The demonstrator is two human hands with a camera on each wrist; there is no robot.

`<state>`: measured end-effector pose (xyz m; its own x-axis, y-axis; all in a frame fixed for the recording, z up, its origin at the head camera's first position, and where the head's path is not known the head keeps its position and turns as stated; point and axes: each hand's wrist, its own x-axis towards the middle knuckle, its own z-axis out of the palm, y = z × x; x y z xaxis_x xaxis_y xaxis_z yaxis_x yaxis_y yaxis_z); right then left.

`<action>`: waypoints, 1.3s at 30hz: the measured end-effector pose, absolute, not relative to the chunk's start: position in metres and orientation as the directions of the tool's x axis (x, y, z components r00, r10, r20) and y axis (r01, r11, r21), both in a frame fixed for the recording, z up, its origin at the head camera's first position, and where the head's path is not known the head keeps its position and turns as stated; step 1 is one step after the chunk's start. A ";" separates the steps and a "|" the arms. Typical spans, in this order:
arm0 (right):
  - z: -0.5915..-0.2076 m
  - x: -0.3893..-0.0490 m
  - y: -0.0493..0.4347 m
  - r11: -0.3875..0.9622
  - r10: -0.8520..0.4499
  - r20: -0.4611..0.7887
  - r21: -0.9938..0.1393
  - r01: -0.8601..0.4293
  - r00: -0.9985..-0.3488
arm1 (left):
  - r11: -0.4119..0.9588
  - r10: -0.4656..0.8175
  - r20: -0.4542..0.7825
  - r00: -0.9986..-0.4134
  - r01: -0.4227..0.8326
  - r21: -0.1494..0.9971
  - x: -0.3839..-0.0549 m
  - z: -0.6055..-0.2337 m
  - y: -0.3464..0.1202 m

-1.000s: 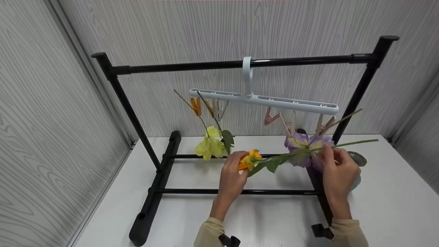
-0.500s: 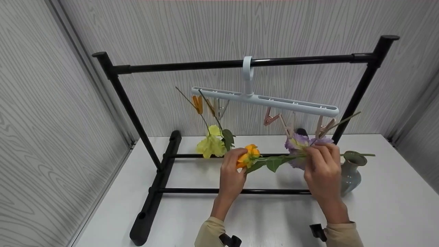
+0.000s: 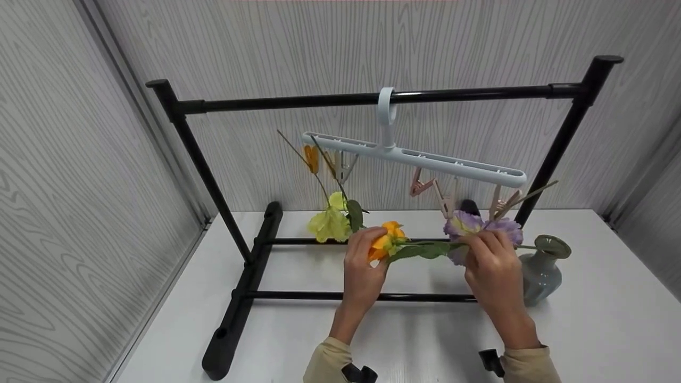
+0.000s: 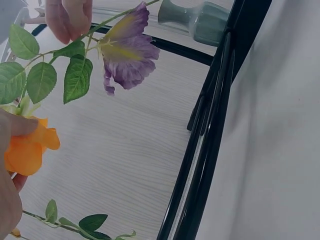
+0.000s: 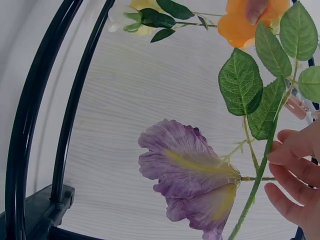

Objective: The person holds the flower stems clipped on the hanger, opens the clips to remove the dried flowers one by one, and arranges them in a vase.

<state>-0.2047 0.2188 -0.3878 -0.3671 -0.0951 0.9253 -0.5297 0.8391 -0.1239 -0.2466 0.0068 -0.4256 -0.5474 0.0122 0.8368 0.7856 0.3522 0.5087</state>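
Note:
My left hand (image 3: 364, 271) holds an artificial orange flower (image 3: 395, 232) by its bloom, thumb and fingers around the petals. To the right runs its green stem (image 5: 272, 132) with several leaves (image 5: 240, 82), which my right hand (image 3: 495, 271) pinches between thumb and fingers. Just behind the right fingers hangs a purple flower (image 5: 190, 165), upside down under a pale pink clip (image 3: 497, 201). The clip belongs to a light blue hanger (image 3: 452, 165), tilted down to the right. On its left side hangs a yellow-green flower (image 3: 330, 224), near an orange clip (image 3: 312, 158).
The hanger hooks over the top bar (image 3: 282, 101) of a black rack. Beside the right hand a grey-green vase (image 3: 544, 274) stands on the white table (image 3: 601, 319). Other pink clips (image 3: 420, 184) hang near the middle. Two low crossbars (image 3: 298, 295) join the rack's feet.
My right hand has moved left along the orange flower's stem, closer to the bloom, uncovering the vase. The left hand has barely moved. The hanger's left end has risen slightly and its right end dropped.

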 end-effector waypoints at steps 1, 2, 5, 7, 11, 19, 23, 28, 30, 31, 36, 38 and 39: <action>-0.388 -0.205 0.218 0.837 -0.098 0.924 -0.125 -0.532 -0.371 | 0.345 0.010 0.836 -0.548 0.787 0.512 -0.246 -0.425 0.007; -0.388 -0.205 0.218 0.835 -0.101 0.922 -0.125 -0.536 -0.373 | 0.340 0.007 0.837 -0.547 0.789 0.512 -0.246 -0.425 0.008; -0.389 -0.205 0.217 0.829 -0.116 0.919 -0.119 -0.546 -0.376 | 0.324 0.000 0.837 -0.548 0.792 0.519 -0.244 -0.425 0.009; -0.389 -0.205 0.217 0.828 -0.128 0.919 -0.109 -0.551 -0.373 | 0.318 -0.004 0.838 -0.545 0.794 0.518 -0.244 -0.424 0.010; -0.388 -0.205 0.217 0.829 -0.135 0.920 -0.098 -0.550 -0.369 | 0.315 -0.013 0.843 -0.538 0.798 0.515 -0.243 -0.423 0.011; -0.388 -0.203 0.218 0.844 -0.093 0.913 -0.139 -0.518 -0.396 | 0.252 -0.022 0.860 -0.510 0.829 0.498 -0.242 -0.423 0.014; -0.388 -0.204 0.220 0.856 -0.089 0.917 -0.129 -0.501 -0.389 | 0.237 -0.026 0.867 -0.498 0.839 0.489 -0.242 -0.423 0.014; -0.387 -0.205 0.226 0.857 -0.075 0.925 -0.131 -0.499 -0.372 | 0.255 -0.027 0.854 -0.520 0.822 0.509 -0.244 -0.422 0.012; -0.387 -0.204 0.228 0.857 -0.064 0.925 -0.142 -0.496 -0.374 | 0.271 -0.026 0.836 -0.548 0.801 0.534 -0.245 -0.422 0.010; -0.387 -0.204 0.229 0.857 -0.057 0.925 -0.147 -0.494 -0.375 | 0.277 -0.025 0.825 -0.565 0.789 0.549 -0.245 -0.422 0.009; -0.387 -0.204 0.233 0.855 -0.041 0.918 -0.172 -0.488 -0.395 | 0.259 -0.019 0.787 -0.617 0.757 0.600 -0.248 -0.425 0.006; -0.387 -0.204 0.234 0.854 -0.048 0.917 -0.169 -0.493 -0.397 | 0.243 -0.016 0.783 -0.622 0.757 0.607 -0.250 -0.428 0.005; -0.387 -0.204 0.234 0.851 -0.049 0.915 -0.171 -0.496 -0.401 | 0.242 -0.017 0.779 -0.626 0.754 0.611 -0.251 -0.430 0.005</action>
<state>-0.2043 0.2343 -0.3870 -0.4006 -0.0494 0.9149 -0.4962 0.8512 -0.1713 -0.2514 0.0047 -0.4298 -0.6265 -0.0172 0.7792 0.7536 0.2418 0.6112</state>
